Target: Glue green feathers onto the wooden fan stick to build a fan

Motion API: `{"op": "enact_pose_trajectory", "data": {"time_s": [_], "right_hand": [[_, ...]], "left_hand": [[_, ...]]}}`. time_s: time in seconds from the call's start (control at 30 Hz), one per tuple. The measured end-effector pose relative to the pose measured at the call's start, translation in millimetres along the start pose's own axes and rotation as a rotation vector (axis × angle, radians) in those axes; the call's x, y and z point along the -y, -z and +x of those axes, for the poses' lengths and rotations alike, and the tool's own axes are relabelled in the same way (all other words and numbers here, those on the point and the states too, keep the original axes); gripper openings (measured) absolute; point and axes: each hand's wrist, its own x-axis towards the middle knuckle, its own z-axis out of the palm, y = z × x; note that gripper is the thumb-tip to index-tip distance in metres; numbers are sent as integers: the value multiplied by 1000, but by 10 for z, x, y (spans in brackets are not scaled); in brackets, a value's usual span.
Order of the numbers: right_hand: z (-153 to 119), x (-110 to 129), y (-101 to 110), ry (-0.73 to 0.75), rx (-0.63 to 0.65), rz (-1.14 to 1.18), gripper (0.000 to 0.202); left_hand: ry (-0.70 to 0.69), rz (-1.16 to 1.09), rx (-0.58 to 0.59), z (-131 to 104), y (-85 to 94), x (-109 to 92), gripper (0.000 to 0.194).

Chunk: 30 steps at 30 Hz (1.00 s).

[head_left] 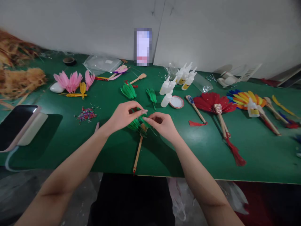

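Both hands mid-frame, working close tog. over dark green tabletop [113, 157]. L hand [125, 114]: thumb + fingers pinched on thin bright green feather [144, 121], just R of frame ctr-L. R hand [163, 125]: fingertips also pinched on it, just beside L's; hard to tell exactly which part each grips, fingers cover most of it.

Directly below, lower ctr: pale wooden stick handle w/ rounded head [138, 153], lying near-upright in frame, butt twd table's front edge. More green feathers [133, 125] at its head, partly behind L hand.

Above hands, approx ctr: fuller green feather bunch [129, 91], and slimmer green bunch [151, 95] to its R. Further R: small white plastic squeeze bottle w/ nozzle [166, 99], next to shallow red-rimmed dish [176, 107] w/ white contents. More such bottles grouped above.

R side of frame: red feather fan w/ wooden handle [204, 103], red tassel. Upper L: pink feathers [69, 82]. Ctr-L: pile of tiny multicoloured bits [86, 114].
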Motion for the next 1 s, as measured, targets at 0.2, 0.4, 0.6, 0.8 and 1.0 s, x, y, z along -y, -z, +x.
{"op": "enact_pose_trajectory", "data": {"time_s": [0.2, 0.4, 0.6, 0.8, 1.0], "right_hand": [[35, -49, 72, 9, -46, -151, 28], [-6, -102, 91, 88, 75, -384, 34], [-94, -19, 67, 112, 226, -497, 72], [-154, -11, -99, 184, 172, -732, 88], [-167, -43, -140, 240, 132, -803, 87]], "left_hand": [[203, -66, -5, 113, 170, 335, 27], [165, -21, 41, 163, 122, 415, 25], [142, -19, 103, 190, 104, 449, 30], [120, 25, 117, 220, 85, 544, 34], [100, 26, 129, 242, 63, 581, 33]]}}
